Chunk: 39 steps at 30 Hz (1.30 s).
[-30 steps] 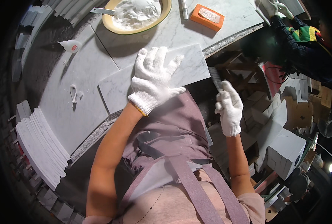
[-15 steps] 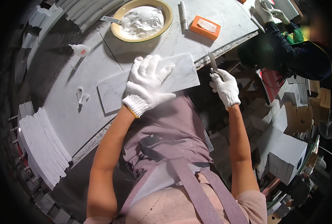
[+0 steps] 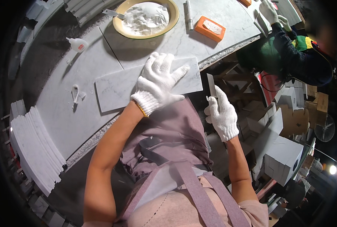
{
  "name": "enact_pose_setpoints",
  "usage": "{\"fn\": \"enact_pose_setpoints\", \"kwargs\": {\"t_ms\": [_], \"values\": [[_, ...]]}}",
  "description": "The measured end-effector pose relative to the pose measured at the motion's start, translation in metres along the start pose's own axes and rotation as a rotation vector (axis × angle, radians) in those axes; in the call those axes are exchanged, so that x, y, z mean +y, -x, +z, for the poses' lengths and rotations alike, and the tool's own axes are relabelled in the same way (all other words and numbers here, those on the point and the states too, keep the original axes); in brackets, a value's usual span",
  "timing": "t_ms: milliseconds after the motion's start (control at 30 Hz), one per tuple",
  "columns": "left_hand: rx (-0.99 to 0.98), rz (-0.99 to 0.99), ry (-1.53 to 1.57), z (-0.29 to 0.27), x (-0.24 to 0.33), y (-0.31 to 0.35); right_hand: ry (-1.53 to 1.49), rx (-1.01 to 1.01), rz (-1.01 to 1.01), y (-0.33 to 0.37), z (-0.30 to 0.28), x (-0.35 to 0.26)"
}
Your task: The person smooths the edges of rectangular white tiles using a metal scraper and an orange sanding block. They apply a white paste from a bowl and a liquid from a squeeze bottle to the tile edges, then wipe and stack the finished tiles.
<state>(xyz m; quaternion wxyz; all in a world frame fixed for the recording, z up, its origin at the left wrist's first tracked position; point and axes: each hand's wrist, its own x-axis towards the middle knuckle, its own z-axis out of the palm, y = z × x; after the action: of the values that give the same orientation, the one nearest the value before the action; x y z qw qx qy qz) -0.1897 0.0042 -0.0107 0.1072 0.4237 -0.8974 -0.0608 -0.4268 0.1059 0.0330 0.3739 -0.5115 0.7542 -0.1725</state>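
Observation:
My left hand (image 3: 156, 85), in a white knit glove, lies spread flat on a rectangular grey-veined marble tile (image 3: 115, 91), its fingers apart. The tile rests on the marble worktop (image 3: 58, 117), and its near right part juts past the front edge over my apron. To the right of the tile, off the worktop, my gloved right hand (image 3: 223, 116) is closed round a narrow flat metal blade (image 3: 211, 84). This blade points up and away from me, close to the tile's right end. The end inside my palm is hidden.
Farther back sit a yellow-rimmed bowl (image 3: 175, 23) of white powder or paste with a metal spatula (image 3: 114, 14), a white marker (image 3: 189, 17) and an orange block (image 3: 211, 28). A small squeeze bottle (image 3: 76, 44) stands left. Stacked tiles (image 3: 35, 147) flank me; a co-worker (image 3: 289, 53) is at right.
My right hand has come down toward me with the blade, away from the worktop edge. My left hand has slid slightly right and up on the tile, still flat.

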Motion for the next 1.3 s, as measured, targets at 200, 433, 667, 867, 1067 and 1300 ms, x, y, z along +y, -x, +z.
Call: {"fn": "enact_pose_setpoints", "kwargs": {"t_ms": [200, 433, 667, 867, 1067, 1300], "values": [[0.061, -0.013, 0.032, 0.004, 0.0, 0.003, 0.186, 0.104, -0.227, -0.01, 0.017, 0.007], [0.093, 0.0, 0.06, 0.007, -0.003, 0.004, 0.318, 0.095, -0.239, -0.01, 0.022, 0.001], [0.088, -0.008, 0.05, 0.006, -0.001, 0.003, 0.262, 0.018, -0.203, -0.013, 0.019, -0.005], [0.093, -0.002, 0.077, 0.005, -0.003, 0.002, 0.199, -0.001, -0.229, -0.013, 0.015, -0.002], [0.11, 0.026, 0.118, 0.006, -0.006, 0.002, 0.234, -0.07, -0.134, -0.014, 0.015, 0.0], [0.07, 0.018, 0.102, 0.003, -0.006, 0.001, 0.202, -0.125, -0.087, -0.013, 0.008, -0.011]]}}
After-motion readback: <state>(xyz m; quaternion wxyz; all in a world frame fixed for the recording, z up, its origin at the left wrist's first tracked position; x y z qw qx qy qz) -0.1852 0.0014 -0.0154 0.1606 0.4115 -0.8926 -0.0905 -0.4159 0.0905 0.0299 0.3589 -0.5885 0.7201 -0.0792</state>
